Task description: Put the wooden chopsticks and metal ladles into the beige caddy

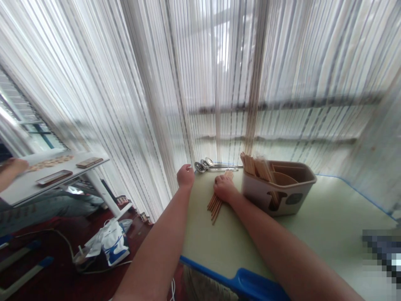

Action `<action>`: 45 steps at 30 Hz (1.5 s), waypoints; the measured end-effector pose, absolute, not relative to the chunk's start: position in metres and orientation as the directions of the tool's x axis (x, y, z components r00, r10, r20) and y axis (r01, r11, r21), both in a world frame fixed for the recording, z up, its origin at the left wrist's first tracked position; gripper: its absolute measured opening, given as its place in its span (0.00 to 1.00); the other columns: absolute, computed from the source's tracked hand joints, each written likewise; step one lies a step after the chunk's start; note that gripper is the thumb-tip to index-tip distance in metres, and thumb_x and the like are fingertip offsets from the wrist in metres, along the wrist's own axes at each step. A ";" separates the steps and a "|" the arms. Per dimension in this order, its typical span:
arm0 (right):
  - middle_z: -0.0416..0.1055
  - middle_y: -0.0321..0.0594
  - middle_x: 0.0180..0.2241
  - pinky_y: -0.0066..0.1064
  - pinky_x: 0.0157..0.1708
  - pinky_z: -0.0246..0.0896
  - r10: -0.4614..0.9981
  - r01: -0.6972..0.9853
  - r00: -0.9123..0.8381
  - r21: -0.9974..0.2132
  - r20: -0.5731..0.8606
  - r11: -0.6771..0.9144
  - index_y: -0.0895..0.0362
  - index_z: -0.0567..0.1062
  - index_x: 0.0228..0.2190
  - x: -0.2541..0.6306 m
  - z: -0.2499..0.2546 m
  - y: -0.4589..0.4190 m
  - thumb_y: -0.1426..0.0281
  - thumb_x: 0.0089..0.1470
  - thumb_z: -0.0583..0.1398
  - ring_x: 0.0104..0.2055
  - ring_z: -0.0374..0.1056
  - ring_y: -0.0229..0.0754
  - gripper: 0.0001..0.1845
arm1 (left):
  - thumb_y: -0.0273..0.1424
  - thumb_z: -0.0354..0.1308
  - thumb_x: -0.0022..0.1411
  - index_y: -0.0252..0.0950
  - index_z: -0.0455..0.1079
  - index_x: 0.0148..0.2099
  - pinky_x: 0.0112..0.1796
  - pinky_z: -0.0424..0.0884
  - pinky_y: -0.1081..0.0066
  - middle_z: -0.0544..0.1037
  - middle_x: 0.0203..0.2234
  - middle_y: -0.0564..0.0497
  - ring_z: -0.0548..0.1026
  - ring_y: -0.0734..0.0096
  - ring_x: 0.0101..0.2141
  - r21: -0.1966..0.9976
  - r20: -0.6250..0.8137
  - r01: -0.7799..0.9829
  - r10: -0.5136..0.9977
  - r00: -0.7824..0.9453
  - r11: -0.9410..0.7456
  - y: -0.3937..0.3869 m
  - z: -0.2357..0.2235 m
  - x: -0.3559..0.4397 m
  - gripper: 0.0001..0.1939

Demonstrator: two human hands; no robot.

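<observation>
My right hand (224, 187) is closed over a bundle of wooden chopsticks (214, 205) lying slantwise on the pale table, the ends fanning out below it. Near the table's left edge, my left hand (186, 176) is curled into a fist or pinch; whatever it may hold is hidden. Between and beyond my hands lie a few shiny metal spoons (199, 167), bowls to the left and handles to the right. A beige cutlery holder (253, 186) stands right of my right hand. More chopsticks (255, 166) stand upright in its left part, and its right part shows a brown divider.
The pale green table (216, 246) has a blue edge and a blue tray-like piece (257, 284) at its front. Striped curtains (219, 83) hang behind it. Another person's hand (15, 167) rests over a white table (19, 186) at left. White bags (112, 242) lie on the floor.
</observation>
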State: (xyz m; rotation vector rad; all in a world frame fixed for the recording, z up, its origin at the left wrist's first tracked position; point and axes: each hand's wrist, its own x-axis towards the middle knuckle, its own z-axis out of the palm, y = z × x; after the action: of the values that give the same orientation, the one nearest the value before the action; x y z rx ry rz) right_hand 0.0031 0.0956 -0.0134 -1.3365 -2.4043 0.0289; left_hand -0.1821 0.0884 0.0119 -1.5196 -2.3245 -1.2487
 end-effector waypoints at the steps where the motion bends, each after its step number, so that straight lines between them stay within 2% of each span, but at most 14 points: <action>1: 0.66 0.53 0.45 0.40 0.53 0.43 0.820 0.812 -0.473 -0.203 0.322 0.547 0.63 0.70 0.42 0.003 -0.013 0.094 0.69 0.55 0.48 0.50 0.58 0.49 0.17 | 0.29 0.47 0.59 0.36 0.70 0.48 0.40 0.68 0.69 0.78 0.38 0.45 0.75 0.64 0.39 0.573 0.497 0.803 0.711 -0.498 0.162 0.086 0.013 -0.177 0.17; 6: 0.62 0.54 0.53 0.41 0.57 0.38 0.807 0.797 -0.506 -0.193 0.304 0.572 0.63 0.67 0.47 0.010 -0.013 0.071 0.67 0.55 0.49 0.57 0.52 0.49 0.21 | 0.29 0.49 0.58 0.37 0.70 0.49 0.39 0.68 0.70 0.78 0.36 0.46 0.75 0.66 0.37 0.496 0.518 0.867 0.790 -0.329 0.036 0.084 0.009 -0.161 0.17; 10: 0.58 0.50 0.57 0.41 0.58 0.36 0.771 0.751 -0.576 -0.197 0.272 0.630 0.61 0.64 0.52 0.022 -0.015 0.040 0.65 0.57 0.47 0.61 0.48 0.49 0.24 | 0.28 0.50 0.57 0.37 0.71 0.49 0.41 0.67 0.72 0.78 0.36 0.47 0.75 0.68 0.36 0.427 0.444 0.900 0.888 -0.120 -0.092 0.084 0.003 -0.149 0.17; 14: 0.55 0.50 0.59 0.43 0.59 0.34 0.771 0.735 -0.592 -0.235 0.235 0.636 0.61 0.63 0.55 0.029 -0.013 0.019 0.64 0.57 0.47 0.62 0.46 0.50 0.26 | 0.27 0.50 0.56 0.35 0.72 0.46 0.42 0.67 0.72 0.78 0.36 0.47 0.74 0.68 0.37 0.353 0.384 0.919 0.923 0.032 -0.178 0.079 0.001 -0.135 0.17; 17: 0.61 0.50 0.56 0.41 0.58 0.39 0.778 0.719 -0.569 -0.297 0.266 0.628 0.60 0.68 0.50 0.031 -0.010 0.015 0.64 0.58 0.47 0.59 0.52 0.47 0.23 | 0.27 0.50 0.56 0.36 0.73 0.45 0.43 0.67 0.73 0.78 0.37 0.48 0.74 0.69 0.37 0.341 0.367 0.920 0.928 0.057 -0.192 0.076 0.001 -0.130 0.16; 21: 0.67 0.46 0.50 0.30 0.54 0.48 0.769 0.649 -0.496 -0.416 0.403 0.636 0.60 0.73 0.44 0.038 -0.008 0.014 0.67 0.56 0.50 0.54 0.59 0.40 0.18 | 0.28 0.51 0.56 0.36 0.74 0.44 0.41 0.67 0.73 0.78 0.36 0.48 0.74 0.70 0.36 0.340 0.369 0.920 0.927 0.061 -0.196 0.076 -0.001 -0.130 0.15; 24: 0.72 0.42 0.44 0.26 0.53 0.49 0.725 0.604 -0.549 -0.402 0.416 0.688 0.58 0.76 0.38 0.043 -0.008 0.012 0.74 0.50 0.53 0.51 0.62 0.39 0.16 | 0.28 0.51 0.55 0.36 0.74 0.42 0.40 0.67 0.73 0.78 0.35 0.49 0.74 0.70 0.35 0.334 0.375 0.914 0.922 0.093 -0.228 0.077 -0.004 -0.128 0.14; 27: 0.73 0.39 0.41 0.26 0.52 0.51 0.698 0.594 -0.592 -0.367 0.403 0.716 0.56 0.78 0.34 0.045 -0.006 0.009 0.75 0.49 0.53 0.47 0.64 0.39 0.15 | 0.28 0.52 0.54 0.37 0.75 0.41 0.40 0.67 0.73 0.78 0.35 0.49 0.73 0.70 0.35 0.346 0.363 0.902 0.924 0.124 -0.257 0.077 -0.006 -0.123 0.14; 30: 0.72 0.40 0.42 0.28 0.51 0.51 0.721 0.638 -0.561 -0.342 0.408 0.690 0.55 0.78 0.33 0.046 -0.002 0.006 0.74 0.49 0.53 0.48 0.63 0.40 0.15 | 0.29 0.52 0.54 0.39 0.76 0.39 0.42 0.67 0.72 0.78 0.36 0.50 0.73 0.69 0.37 0.355 0.323 0.892 0.932 0.164 -0.280 0.074 -0.005 -0.116 0.13; 34: 0.72 0.45 0.37 0.29 0.45 0.57 0.826 0.756 -0.443 -0.352 0.348 0.553 0.58 0.77 0.34 0.050 0.001 0.006 0.73 0.49 0.54 0.43 0.65 0.42 0.14 | 0.30 0.53 0.54 0.40 0.76 0.38 0.44 0.66 0.70 0.78 0.35 0.50 0.72 0.68 0.39 0.355 0.314 0.891 0.934 0.171 -0.282 0.072 -0.002 -0.112 0.12; 42: 0.73 0.48 0.37 0.29 0.43 0.58 0.850 0.779 -0.432 -0.349 0.302 0.520 0.59 0.77 0.34 0.054 0.012 0.003 0.75 0.50 0.52 0.42 0.67 0.43 0.15 | 0.32 0.52 0.56 0.41 0.77 0.38 0.42 0.66 0.72 0.78 0.34 0.50 0.73 0.69 0.37 0.304 0.344 0.895 0.914 0.216 -0.326 0.075 -0.007 -0.116 0.12; 45: 0.73 0.51 0.39 0.32 0.40 0.60 0.906 0.841 -0.366 -0.342 0.213 0.420 0.60 0.76 0.38 0.058 0.025 -0.004 0.71 0.52 0.51 0.42 0.69 0.46 0.17 | 0.31 0.52 0.56 0.40 0.77 0.38 0.41 0.66 0.72 0.78 0.34 0.50 0.73 0.69 0.36 0.289 0.349 0.896 0.908 0.231 -0.339 0.075 -0.008 -0.116 0.13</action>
State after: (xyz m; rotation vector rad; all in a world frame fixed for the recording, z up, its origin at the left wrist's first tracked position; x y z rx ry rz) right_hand 0.0584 -0.0040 0.0247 -1.4962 -2.3142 0.2462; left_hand -0.1158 0.0746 -0.0079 -2.4859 -1.8219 -0.7368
